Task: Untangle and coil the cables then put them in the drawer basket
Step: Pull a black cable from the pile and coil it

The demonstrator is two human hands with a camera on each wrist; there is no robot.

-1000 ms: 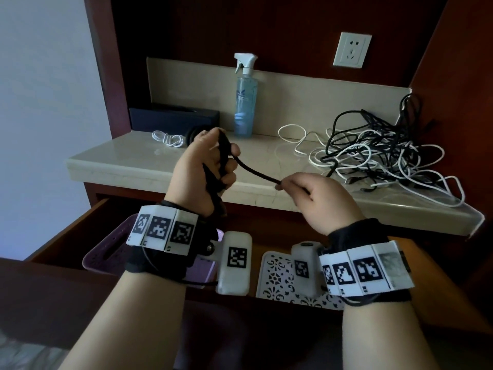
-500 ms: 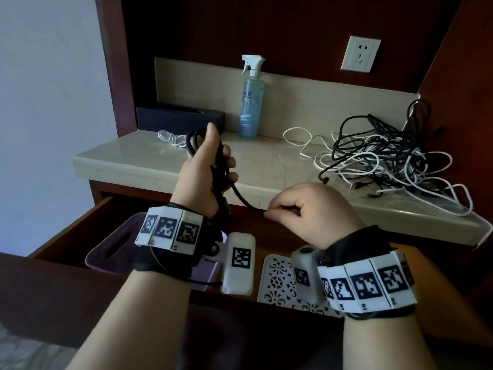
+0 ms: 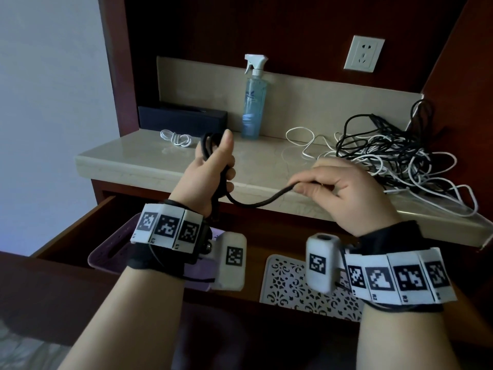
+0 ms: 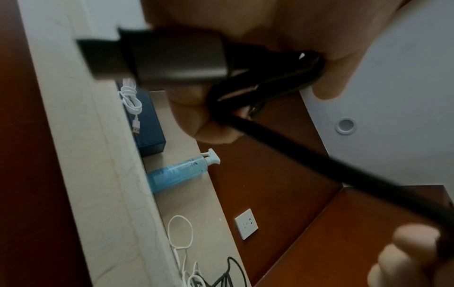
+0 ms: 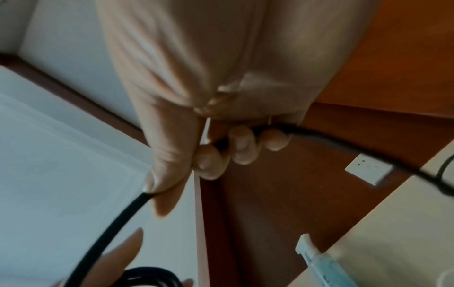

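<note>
I see my two bare arms with no sleeves. My left hand [image 3: 210, 174] has a black strap round the wrist, and a band of white blocks with black square patterns sits on it. A white box with one more pattern hangs beside it. My right hand [image 3: 352, 193] wears the same: black strap, white patterned blocks, a white box, thin black wires.

Beige marble-look countertop [image 3: 256, 166] sits in a dark wood alcove. Along the back there's a dark rectangular box [image 3: 184, 120] on the left with a small coiled white cable [image 3: 176, 137] lying right in front of it, then a blue spray bottle [image 3: 254, 102] standing upright near the middle. The whole right side is a messy tangle of black and white cables [image 3: 394, 153], some spilling toward the front edge.
</note>
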